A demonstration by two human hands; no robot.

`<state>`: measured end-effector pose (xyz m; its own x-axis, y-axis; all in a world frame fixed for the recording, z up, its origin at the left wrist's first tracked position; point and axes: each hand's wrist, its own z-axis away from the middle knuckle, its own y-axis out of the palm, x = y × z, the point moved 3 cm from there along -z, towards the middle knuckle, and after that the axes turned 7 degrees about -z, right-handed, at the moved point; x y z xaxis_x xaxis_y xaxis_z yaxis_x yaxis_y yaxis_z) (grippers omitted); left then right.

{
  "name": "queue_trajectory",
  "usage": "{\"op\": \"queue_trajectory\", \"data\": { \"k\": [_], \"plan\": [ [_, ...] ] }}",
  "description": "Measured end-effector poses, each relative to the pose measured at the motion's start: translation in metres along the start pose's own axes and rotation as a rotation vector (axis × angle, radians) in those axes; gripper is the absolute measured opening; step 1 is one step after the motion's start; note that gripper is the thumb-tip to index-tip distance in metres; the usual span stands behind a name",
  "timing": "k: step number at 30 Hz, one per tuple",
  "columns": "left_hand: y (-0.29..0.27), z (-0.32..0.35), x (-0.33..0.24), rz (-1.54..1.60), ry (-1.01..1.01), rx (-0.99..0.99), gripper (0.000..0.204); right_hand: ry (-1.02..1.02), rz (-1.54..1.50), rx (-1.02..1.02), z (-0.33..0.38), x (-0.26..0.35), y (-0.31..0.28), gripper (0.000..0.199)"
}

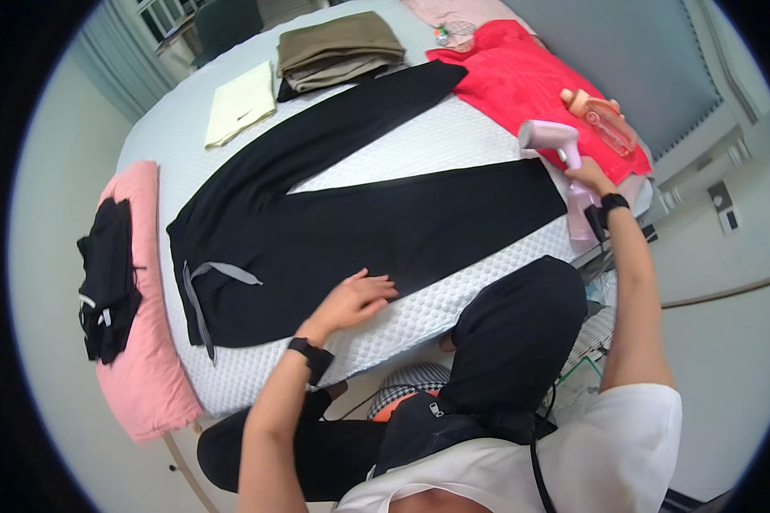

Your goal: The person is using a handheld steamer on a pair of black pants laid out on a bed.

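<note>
Black trousers [385, 227] lie spread on the bed, legs toward the right and the waistband with its grey drawstring [222, 271] at the left. On their near edge rests my left hand [352, 301], palm down with fingers stretched out. My right hand [592, 176] is closed around the handle of a pink handheld garment steamer [549, 135]. Its head points left, just beyond the hem of the nearer trouser leg. A pink lower part [581, 218] of it shows below my hand, with a dark cord beside my wrist.
A red garment [496, 73] with an orange bottle [603, 120] lies at the far right. Folded brown clothes [338, 47] and a folded cream garment [241, 103] are at the back. At the left, black clothing [109, 282] lies on a pink pillow [150, 376]. The bed's edge [385, 338] runs before my knees.
</note>
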<state>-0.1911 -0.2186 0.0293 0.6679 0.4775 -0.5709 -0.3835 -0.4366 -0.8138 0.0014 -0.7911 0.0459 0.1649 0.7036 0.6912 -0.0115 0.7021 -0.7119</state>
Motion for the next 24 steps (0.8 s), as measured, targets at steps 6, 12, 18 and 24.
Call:
{"op": "queue_trajectory", "data": {
  "k": [6, 12, 18, 24],
  "plan": [
    [-0.124, 0.138, 0.1, -0.293, -0.713, -0.826, 0.013, 0.25, -0.382, 0.445, 0.043, 0.052, 0.032, 0.033],
    [-0.131, 0.325, 0.149, -0.468, -1.813, -0.647, 0.087, 0.416, -0.288, 0.487, 0.025, 0.02, 0.078, 0.04],
    [-0.108, 0.351, 0.154, -0.195, -1.573, -0.721, 0.081, 0.215, -0.019, 0.285, 0.025, 0.05, 0.073, 0.022],
    [-0.084, 0.312, 0.122, -0.242, -1.488, -0.551, 0.084, -0.12, 0.697, -0.231, 0.021, 0.073, 0.026, 0.043]
  ]
}}
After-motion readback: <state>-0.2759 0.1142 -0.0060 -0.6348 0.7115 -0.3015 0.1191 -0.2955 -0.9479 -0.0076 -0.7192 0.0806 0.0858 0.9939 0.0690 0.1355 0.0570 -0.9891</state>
